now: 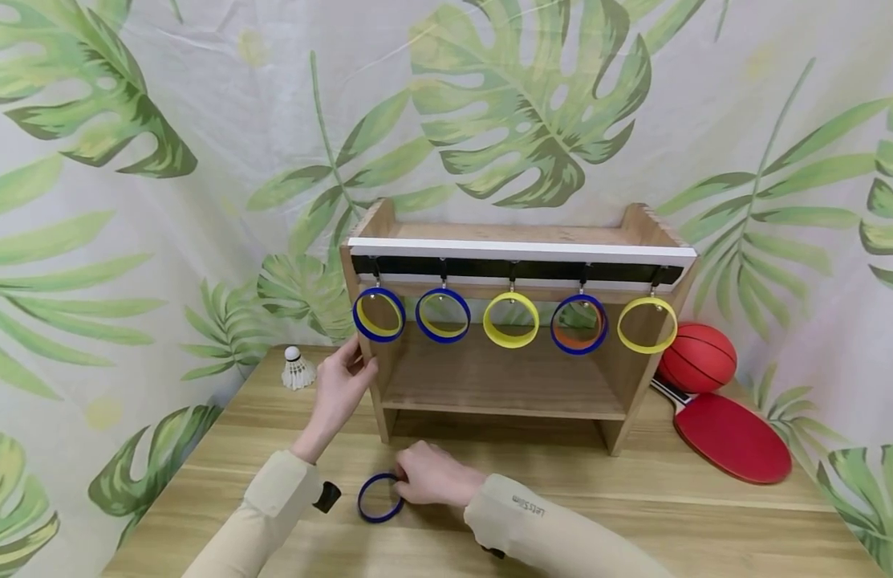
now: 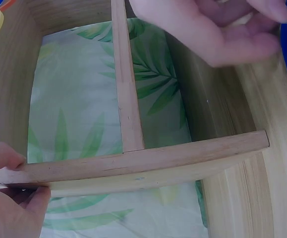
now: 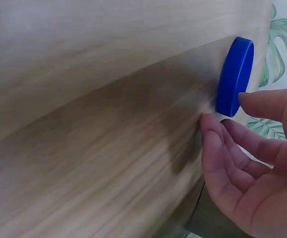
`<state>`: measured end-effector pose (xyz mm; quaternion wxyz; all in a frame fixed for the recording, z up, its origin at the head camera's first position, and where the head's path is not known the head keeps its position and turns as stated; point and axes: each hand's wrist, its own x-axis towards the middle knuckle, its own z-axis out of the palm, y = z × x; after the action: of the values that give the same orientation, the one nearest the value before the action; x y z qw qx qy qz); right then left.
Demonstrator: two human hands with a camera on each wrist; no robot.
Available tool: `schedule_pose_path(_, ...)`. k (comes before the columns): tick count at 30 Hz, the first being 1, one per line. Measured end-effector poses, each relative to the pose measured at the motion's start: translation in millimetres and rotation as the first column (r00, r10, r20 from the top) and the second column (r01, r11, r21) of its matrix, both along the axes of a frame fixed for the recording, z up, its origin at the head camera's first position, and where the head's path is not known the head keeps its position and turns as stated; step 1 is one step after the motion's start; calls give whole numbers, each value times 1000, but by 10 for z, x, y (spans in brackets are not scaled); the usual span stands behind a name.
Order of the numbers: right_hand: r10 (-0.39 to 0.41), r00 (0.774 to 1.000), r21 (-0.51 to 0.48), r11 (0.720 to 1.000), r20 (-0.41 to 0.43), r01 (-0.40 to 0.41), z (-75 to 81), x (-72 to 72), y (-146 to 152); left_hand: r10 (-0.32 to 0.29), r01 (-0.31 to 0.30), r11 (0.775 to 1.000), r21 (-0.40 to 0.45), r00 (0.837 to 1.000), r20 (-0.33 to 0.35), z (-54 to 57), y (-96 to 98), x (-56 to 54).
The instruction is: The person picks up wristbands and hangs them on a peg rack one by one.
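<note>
My left hand holds the front edge of the left side panel of a small wooden shelf. In the left wrist view, thumb and fingers lie on opposite sides of that panel edge. Down on the table in front of the shelf, my right hand has curled fingers at the right rim of a blue ring. The right wrist view shows the thumb against the ring's band and the fingertips at its lower end. Where the fingers touch the rim is partly hidden.
Several rings hang from hooks on a black strip along the shelf's top front, including a yellow ring. A shuttlecock stands left of the shelf. On the right are a red ball and a red paddle.
</note>
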<state>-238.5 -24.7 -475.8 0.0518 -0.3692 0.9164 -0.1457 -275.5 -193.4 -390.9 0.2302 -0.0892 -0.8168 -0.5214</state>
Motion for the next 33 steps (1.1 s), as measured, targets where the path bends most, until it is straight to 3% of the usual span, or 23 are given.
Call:
schedule_pose_path(6, -57, 998, 27, 998, -4, 57, 15, -3, -61, 7, -7, 1000, -14, 1000, 6, 21, 40, -6)
schedule_pose_path(14, -36, 999, -116, 993, -22, 33, 194, 26, 140, 10, -10, 1000, 2, 1000, 1, 16, 58, -27)
schedule_pose_path(21, 7, 996, -273, 962, -92, -32, 532, 101, 538, 4, -4, 1000, -5, 1000, 19, 27, 32, -20)
schedule_pose_path(26, -33, 984, -358, 933, -176, -32, 856, 211, 921, -3, 3, 1000, -5, 999, 36, 13, 15, -8)
schedule_pose_path(29, -65, 968, -404, 914, -242, -40, 1059, 281, 1158, -6, 6, 1000, 1, 999, 39, 9, 12, 2)
schedule_pose_path(33, -126, 924, -444, 895, -361, -51, 1306, 374, 1469, -8, 8, 1000, 4, 999, 39, 4, 16, 0)
